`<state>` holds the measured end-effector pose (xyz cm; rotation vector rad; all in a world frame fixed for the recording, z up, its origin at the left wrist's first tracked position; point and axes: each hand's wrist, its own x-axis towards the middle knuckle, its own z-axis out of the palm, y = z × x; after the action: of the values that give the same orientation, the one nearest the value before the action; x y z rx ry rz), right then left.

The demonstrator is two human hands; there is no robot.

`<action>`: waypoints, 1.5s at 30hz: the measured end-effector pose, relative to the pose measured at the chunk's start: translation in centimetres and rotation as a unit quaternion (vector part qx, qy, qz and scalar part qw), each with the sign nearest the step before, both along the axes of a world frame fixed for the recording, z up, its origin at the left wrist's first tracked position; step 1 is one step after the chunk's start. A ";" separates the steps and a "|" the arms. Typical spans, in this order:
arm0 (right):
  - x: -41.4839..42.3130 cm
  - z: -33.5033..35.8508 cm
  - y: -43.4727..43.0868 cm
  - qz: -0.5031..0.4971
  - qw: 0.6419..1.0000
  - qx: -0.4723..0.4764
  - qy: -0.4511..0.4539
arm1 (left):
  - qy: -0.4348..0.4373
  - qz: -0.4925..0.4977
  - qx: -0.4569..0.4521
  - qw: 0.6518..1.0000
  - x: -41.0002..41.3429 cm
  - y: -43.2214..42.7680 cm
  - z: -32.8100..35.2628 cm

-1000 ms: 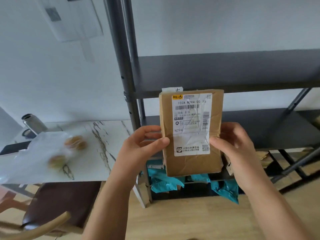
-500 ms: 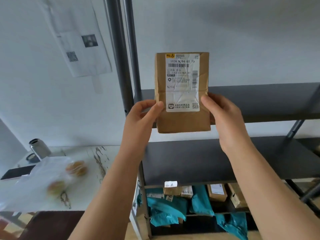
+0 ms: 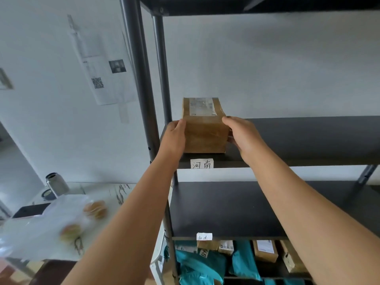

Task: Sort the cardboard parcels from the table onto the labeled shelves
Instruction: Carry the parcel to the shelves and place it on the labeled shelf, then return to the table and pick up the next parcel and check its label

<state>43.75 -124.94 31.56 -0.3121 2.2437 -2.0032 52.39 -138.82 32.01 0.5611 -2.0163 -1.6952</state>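
Note:
A brown cardboard parcel [image 3: 204, 128] with a white shipping label on its top lies flat at the left end of a dark shelf [image 3: 298, 138]. A handwritten paper label [image 3: 202, 163] hangs on the shelf's front edge just below it. My left hand [image 3: 174, 136] presses the parcel's left side and my right hand [image 3: 241, 134] grips its right side. Both arms reach up and forward from the bottom of the view.
Dark metal posts [image 3: 144, 79] stand just left of the parcel. An empty lower shelf [image 3: 226, 210] carries another paper label [image 3: 204, 236]. Below it sit teal bags [image 3: 197, 264] and several cardboard boxes [image 3: 265, 250]. A marble table [image 3: 107, 192] at left holds a metal bottle [image 3: 56, 184] and a plastic bag [image 3: 51, 223].
Both hands carried the parcel upward from chest height, tipped it from upright to flat, and brought it onto the upper labeled shelf. The view tilted upward.

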 end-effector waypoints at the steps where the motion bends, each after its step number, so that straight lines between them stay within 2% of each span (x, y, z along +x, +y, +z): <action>1: -0.1 0.0 -0.2 0.010 1.000 0.002 -0.004 | -0.006 0.001 -0.002 1.000 -0.2 -0.1 -0.1; 8: -0.4 -0.3 -0.5 0.030 1.000 0.000 0.006 | -0.018 -0.003 -0.027 0.999 -0.8 -0.5 -1.0; 11: 0.1 0.0 -0.4 0.005 0.999 0.024 0.037 | -0.011 0.019 -0.076 0.997 -0.3 -0.2 -1.5; 14: 1.3 0.1 0.5 -0.048 0.996 0.018 0.076 | 0.045 0.059 -0.179 0.981 0.8 0.7 -2.1; 17: 3.5 -0.6 1.8 -0.105 0.988 -0.009 0.115 | 0.124 0.078 -0.289 0.946 1.6 2.3 -2.8; 20: 5.4 -2.7 4.0 -0.160 0.979 -0.005 0.128 | 0.182 0.034 -0.347 0.919 1.5 4.7 -4.2; 22: 6.5 -4.6 6.2 -0.192 0.973 0.008 0.127 | 0.198 -0.008 -0.348 0.916 1.2 6.8 -5.7; 27: 8.7 -9.2 15.1 -0.282 0.954 0.072 0.070 | 0.142 -0.124 -0.331 0.925 0.8 14.1 -9.7; 34: 12.3 -13.6 31.3 -0.329 0.932 0.152 0.009 | 0.057 -0.298 -0.381 0.873 1.0 28.9 -13.2; 38: 13.1 -15.7 41.7 -0.351 0.922 0.156 -0.043 | -0.002 -0.359 -0.359 0.862 0.3 38.9 -15.2; 45: 14.8 -18.0 57.8 -0.402 0.894 0.159 -0.117 | -0.057 -0.448 -0.315 0.835 0.3 56.1 -18.7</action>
<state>58.53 -67.10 13.60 0.9900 2.7137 -1.7218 52.73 -82.72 13.34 -0.6310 -2.9749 -1.2166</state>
